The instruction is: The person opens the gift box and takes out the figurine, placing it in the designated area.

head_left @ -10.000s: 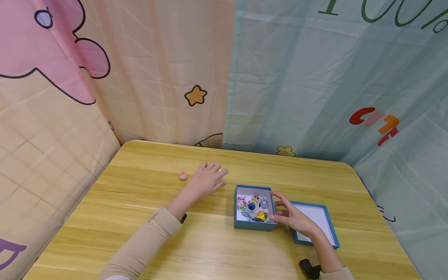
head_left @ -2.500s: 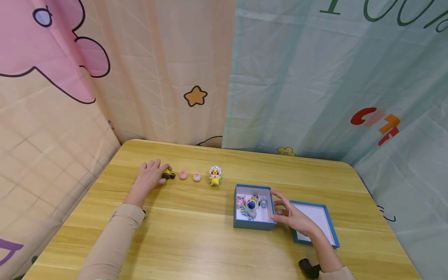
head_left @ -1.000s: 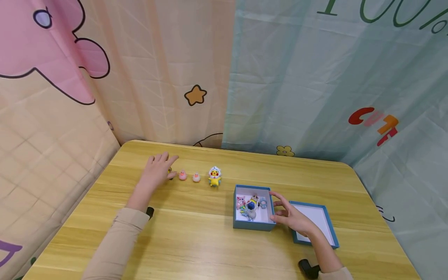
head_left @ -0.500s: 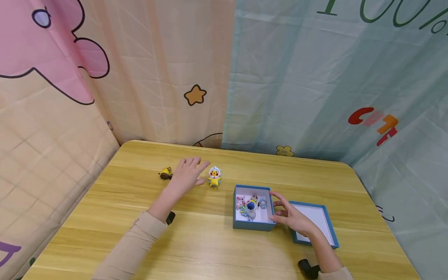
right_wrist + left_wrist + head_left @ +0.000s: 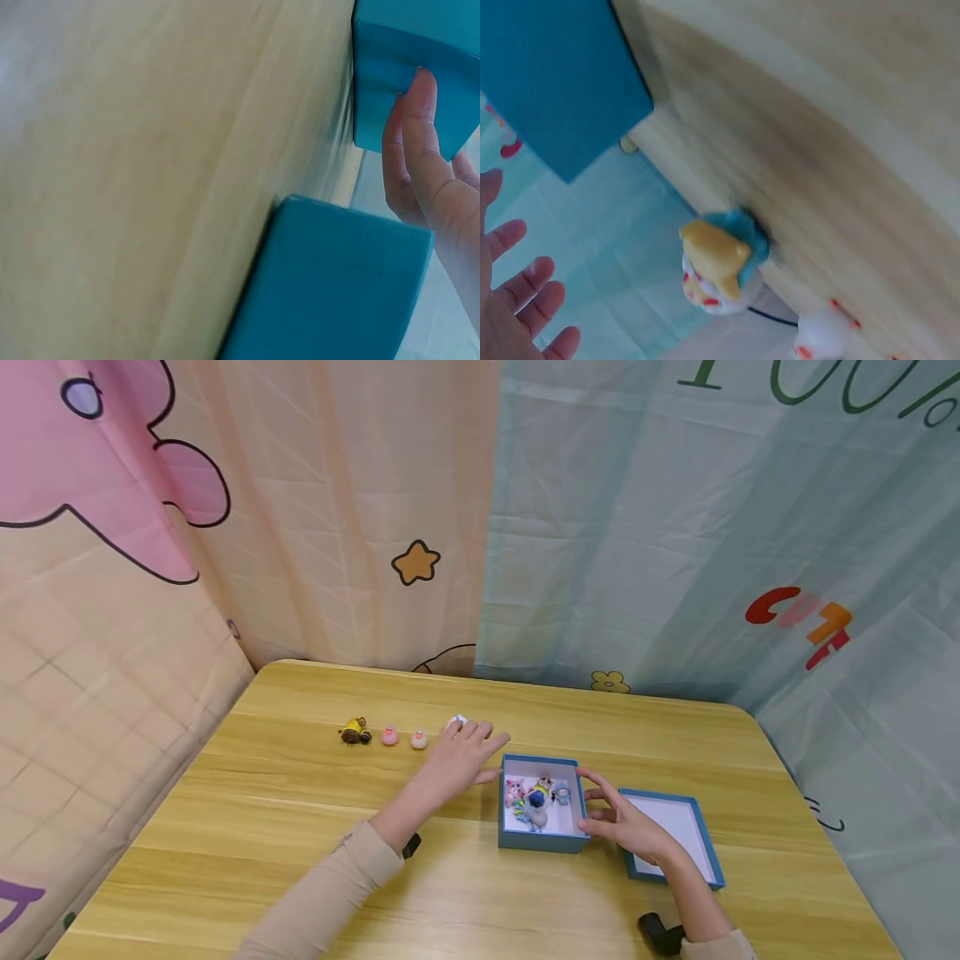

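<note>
My left hand [image 5: 456,760], fingers spread and holding nothing, hovers just left of the blue box [image 5: 538,842]. In the head view it partly hides the yellow figure with a white hood [image 5: 457,720]; the left wrist view shows that yellow figure [image 5: 716,255] apart from the hand [image 5: 514,315]. My right hand [image 5: 630,828] rests its fingers against the box's right side, as the right wrist view also shows, with the fingers [image 5: 421,105] on the box wall [image 5: 382,82]. Inside the box lie several small toys, among them a pink figure [image 5: 513,792] and a grey one [image 5: 536,817].
On the wooden table [image 5: 300,827], a yellow-and-brown toy [image 5: 354,732], a pink duck [image 5: 390,736] and a paler duck [image 5: 419,740] stand in a row at the back left. The box lid [image 5: 678,827] lies right of the box, beneath the right forearm. Curtains hang behind.
My left hand has moved right from the yellow-and-brown toy, past both ducks, towards the box. Since the earliest frame, that toy has left the box for the row. My right hand has stayed put.
</note>
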{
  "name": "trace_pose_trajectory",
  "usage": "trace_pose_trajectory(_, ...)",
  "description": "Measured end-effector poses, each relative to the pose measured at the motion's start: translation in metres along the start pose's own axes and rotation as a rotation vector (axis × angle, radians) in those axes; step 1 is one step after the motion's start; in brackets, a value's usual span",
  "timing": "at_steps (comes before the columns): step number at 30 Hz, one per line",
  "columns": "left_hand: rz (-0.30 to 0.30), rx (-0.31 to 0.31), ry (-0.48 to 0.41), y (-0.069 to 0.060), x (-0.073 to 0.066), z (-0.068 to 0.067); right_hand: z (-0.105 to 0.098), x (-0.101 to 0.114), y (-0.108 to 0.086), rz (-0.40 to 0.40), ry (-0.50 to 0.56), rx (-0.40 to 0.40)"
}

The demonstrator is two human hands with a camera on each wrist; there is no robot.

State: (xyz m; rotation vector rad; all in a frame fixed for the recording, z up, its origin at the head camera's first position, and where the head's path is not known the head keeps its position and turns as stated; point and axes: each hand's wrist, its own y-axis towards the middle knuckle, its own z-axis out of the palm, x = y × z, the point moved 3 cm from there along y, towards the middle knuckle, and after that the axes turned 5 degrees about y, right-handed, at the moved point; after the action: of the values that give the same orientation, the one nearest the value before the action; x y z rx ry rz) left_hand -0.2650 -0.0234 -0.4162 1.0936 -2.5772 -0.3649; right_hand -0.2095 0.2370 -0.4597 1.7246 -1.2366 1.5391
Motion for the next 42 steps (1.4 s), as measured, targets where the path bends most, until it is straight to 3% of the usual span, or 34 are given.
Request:
trace_pose_trajectory(7,0.038,0.009,-0.058,0.01,-0.021,0.008,0.0,0.0,0.002,-0.002,-0.008,0.001)
trace_pose_trajectory(19,0.074,0.106,-0.032,0.027,-0.054,0.023,0.0,0.0,0.0,-0.003,-0.006,0.006)
trace_pose_trajectory(32,0.084,0.171,0.055,0.043,-0.082,0.033,0.0,-0.003,0.002,0.006,0.016,0.012)
trace_pose_trajectory(42,0.114,0.259,0.218,0.048,-0.094,0.042,0.0,-0.002,0.0,-0.001,0.025,0.019)
